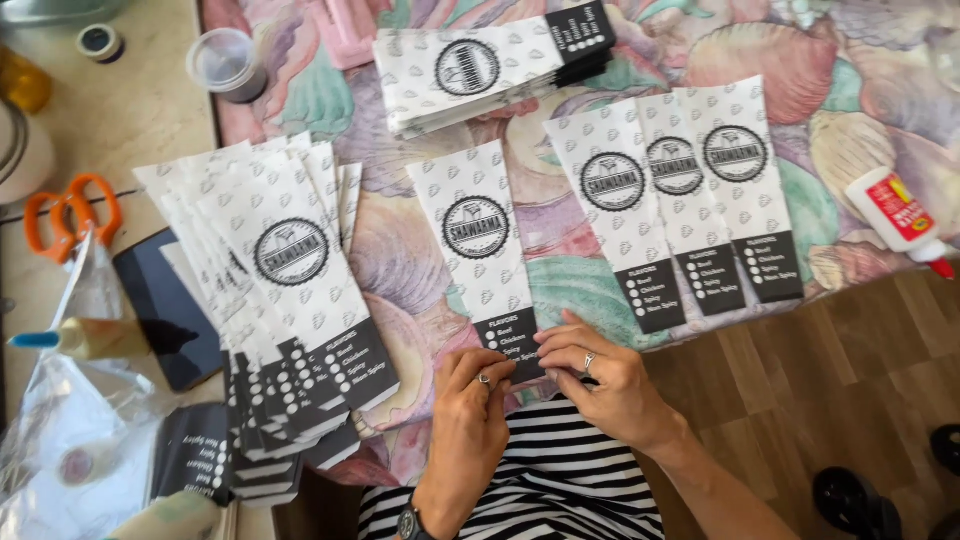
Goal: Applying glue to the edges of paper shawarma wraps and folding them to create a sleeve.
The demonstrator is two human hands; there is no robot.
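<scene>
While both hands, left hand (pixel 468 405), right hand (pixel 600 375), pinch paper sleeve (pixel 478 235), its lower edge hidden.

Single head view, looking steeply down, close over table (pixel 120 110)

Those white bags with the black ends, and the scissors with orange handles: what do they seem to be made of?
The bag under both hands looks like thin matte paper: it lies flat, creases sharply and shows no shine. The scissors seem to have glossy plastic handles; the blades are largely hidden, so their metal is only a guess.
</scene>
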